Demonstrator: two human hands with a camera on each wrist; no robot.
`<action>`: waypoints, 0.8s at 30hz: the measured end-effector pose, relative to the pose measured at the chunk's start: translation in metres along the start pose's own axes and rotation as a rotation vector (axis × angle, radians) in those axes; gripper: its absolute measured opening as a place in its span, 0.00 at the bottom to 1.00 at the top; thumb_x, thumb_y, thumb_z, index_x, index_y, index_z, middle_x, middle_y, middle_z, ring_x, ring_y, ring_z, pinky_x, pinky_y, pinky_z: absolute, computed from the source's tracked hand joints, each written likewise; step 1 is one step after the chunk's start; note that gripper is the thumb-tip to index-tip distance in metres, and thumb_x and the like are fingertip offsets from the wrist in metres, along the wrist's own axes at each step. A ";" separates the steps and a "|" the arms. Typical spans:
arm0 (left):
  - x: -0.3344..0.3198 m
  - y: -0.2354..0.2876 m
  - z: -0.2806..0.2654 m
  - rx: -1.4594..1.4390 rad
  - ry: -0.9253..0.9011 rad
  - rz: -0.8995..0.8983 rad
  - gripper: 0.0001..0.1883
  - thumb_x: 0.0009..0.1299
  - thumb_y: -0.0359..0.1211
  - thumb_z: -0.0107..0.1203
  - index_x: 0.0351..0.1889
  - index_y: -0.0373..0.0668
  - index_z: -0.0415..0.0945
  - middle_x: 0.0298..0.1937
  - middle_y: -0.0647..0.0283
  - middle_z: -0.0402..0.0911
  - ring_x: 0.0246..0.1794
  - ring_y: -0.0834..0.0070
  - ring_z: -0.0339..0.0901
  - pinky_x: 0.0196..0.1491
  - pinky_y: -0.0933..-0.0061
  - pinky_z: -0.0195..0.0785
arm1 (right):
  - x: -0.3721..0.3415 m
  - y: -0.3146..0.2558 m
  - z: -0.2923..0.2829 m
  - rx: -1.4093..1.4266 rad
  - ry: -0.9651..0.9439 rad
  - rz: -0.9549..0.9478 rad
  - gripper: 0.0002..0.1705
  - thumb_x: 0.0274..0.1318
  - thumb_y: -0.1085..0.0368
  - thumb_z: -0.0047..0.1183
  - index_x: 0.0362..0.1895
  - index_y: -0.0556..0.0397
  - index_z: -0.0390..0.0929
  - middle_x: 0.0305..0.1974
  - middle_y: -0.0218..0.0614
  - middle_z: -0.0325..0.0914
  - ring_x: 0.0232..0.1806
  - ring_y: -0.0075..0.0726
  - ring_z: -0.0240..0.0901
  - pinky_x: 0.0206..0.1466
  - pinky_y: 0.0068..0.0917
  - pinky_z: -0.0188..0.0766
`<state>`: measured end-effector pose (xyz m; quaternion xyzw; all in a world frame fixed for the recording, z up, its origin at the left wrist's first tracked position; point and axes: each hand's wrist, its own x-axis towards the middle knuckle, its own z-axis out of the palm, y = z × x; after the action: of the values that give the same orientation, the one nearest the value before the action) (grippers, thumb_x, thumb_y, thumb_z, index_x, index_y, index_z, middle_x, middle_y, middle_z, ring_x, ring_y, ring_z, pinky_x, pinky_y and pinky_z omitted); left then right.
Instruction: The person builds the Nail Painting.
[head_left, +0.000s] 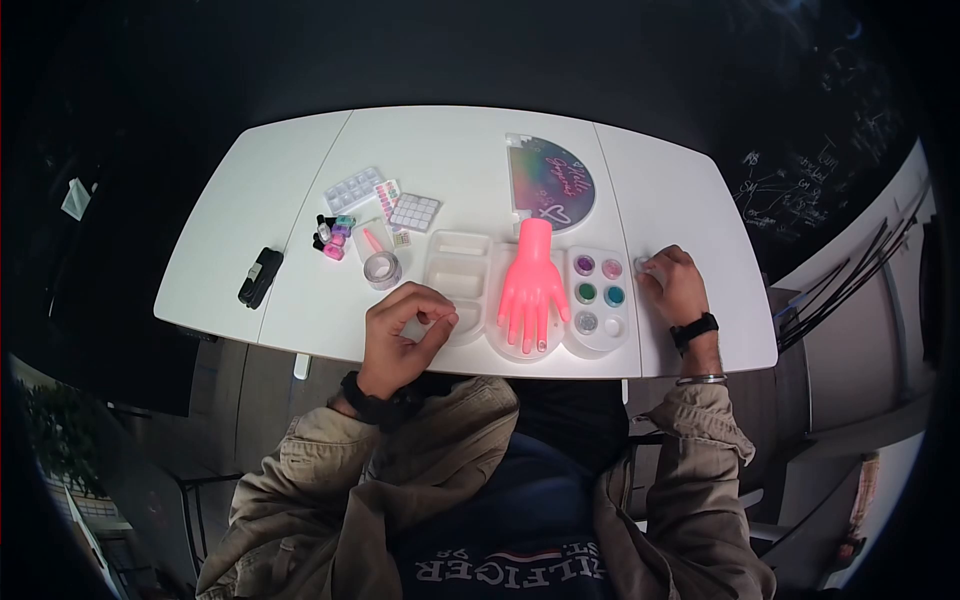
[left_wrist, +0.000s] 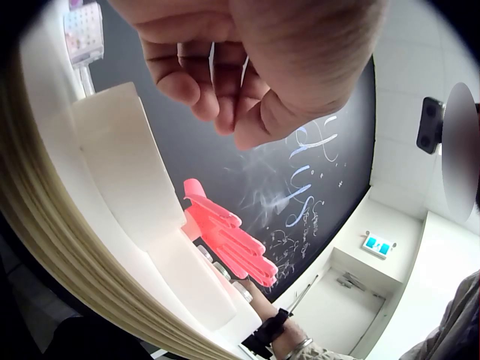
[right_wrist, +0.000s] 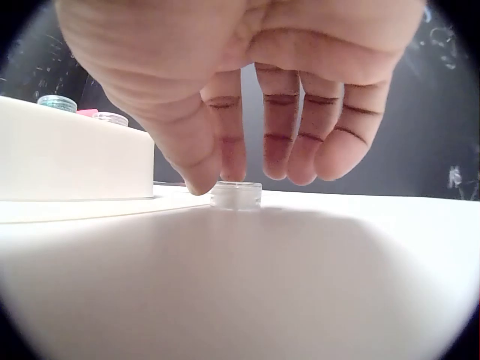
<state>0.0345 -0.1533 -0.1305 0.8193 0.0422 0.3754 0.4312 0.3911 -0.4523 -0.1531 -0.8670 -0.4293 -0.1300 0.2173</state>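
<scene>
Over the near end of the white three-section tray (head_left: 458, 278) my left hand (head_left: 405, 325) has its fingers curled, with thumb and fingertips brought together; nothing shows between them. My right hand (head_left: 680, 288) is low on the right side of the table, thumb and index finger at the rim of a small clear jar (right_wrist: 237, 196). The jar stands on the tabletop, and the other fingers hang past it. Between the hands a pink model hand (head_left: 532, 285) lies palm down on a white base, fingers toward me, with a small silvery spot on one fingertip.
Beside the model hand, a white holder (head_left: 613, 328) carries several glitter pots. Further left are a clear jar (head_left: 382, 270), nail polish bottles (head_left: 335, 238), a compartment box (head_left: 353, 190), and a white grid case (head_left: 414, 211). A half-round decorated panel (head_left: 552, 185) lies behind; a black case (head_left: 261, 278) sits far left.
</scene>
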 end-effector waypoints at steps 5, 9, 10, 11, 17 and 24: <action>-0.001 0.001 -0.001 0.001 -0.004 -0.004 0.06 0.73 0.20 0.72 0.42 0.38 0.88 0.44 0.62 0.90 0.40 0.78 0.81 0.46 0.74 0.75 | 0.000 0.004 0.004 0.002 0.011 -0.023 0.07 0.57 0.68 0.73 0.36 0.55 0.88 0.43 0.44 0.89 0.50 0.57 0.85 0.53 0.50 0.84; -0.001 0.002 -0.001 0.007 -0.001 -0.004 0.06 0.73 0.20 0.73 0.42 0.38 0.88 0.43 0.62 0.89 0.40 0.78 0.81 0.46 0.74 0.75 | 0.000 0.004 0.004 0.004 -0.012 -0.037 0.05 0.57 0.70 0.71 0.36 0.54 0.87 0.40 0.44 0.89 0.48 0.57 0.85 0.52 0.50 0.84; -0.001 0.002 -0.001 0.008 0.001 -0.003 0.06 0.73 0.20 0.73 0.42 0.38 0.88 0.43 0.62 0.89 0.40 0.78 0.81 0.46 0.74 0.75 | 0.000 0.001 0.001 0.002 -0.020 -0.042 0.05 0.57 0.70 0.71 0.36 0.54 0.87 0.40 0.44 0.89 0.48 0.57 0.85 0.52 0.50 0.84; -0.001 0.002 -0.001 0.005 -0.001 -0.002 0.05 0.73 0.20 0.73 0.42 0.38 0.88 0.43 0.62 0.89 0.40 0.78 0.81 0.46 0.74 0.75 | 0.000 -0.001 -0.003 -0.001 -0.029 -0.047 0.05 0.57 0.70 0.70 0.36 0.54 0.87 0.40 0.43 0.89 0.48 0.57 0.85 0.52 0.50 0.84; -0.001 0.002 -0.001 -0.001 -0.002 0.003 0.05 0.73 0.20 0.72 0.42 0.38 0.88 0.43 0.62 0.89 0.40 0.78 0.81 0.45 0.74 0.75 | 0.001 -0.050 -0.049 0.059 0.027 -0.120 0.08 0.55 0.69 0.73 0.40 0.53 0.88 0.40 0.42 0.89 0.47 0.57 0.85 0.52 0.50 0.84; 0.000 0.000 -0.001 -0.011 0.014 0.004 0.05 0.72 0.21 0.73 0.42 0.39 0.88 0.43 0.63 0.90 0.39 0.78 0.82 0.44 0.74 0.75 | -0.008 -0.101 -0.074 0.164 -0.061 -0.318 0.10 0.55 0.67 0.75 0.40 0.51 0.89 0.41 0.40 0.88 0.47 0.53 0.84 0.50 0.46 0.84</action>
<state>0.0336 -0.1529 -0.1300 0.8143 0.0414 0.3824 0.4347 0.3032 -0.4398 -0.0650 -0.7710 -0.5766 -0.1012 0.2507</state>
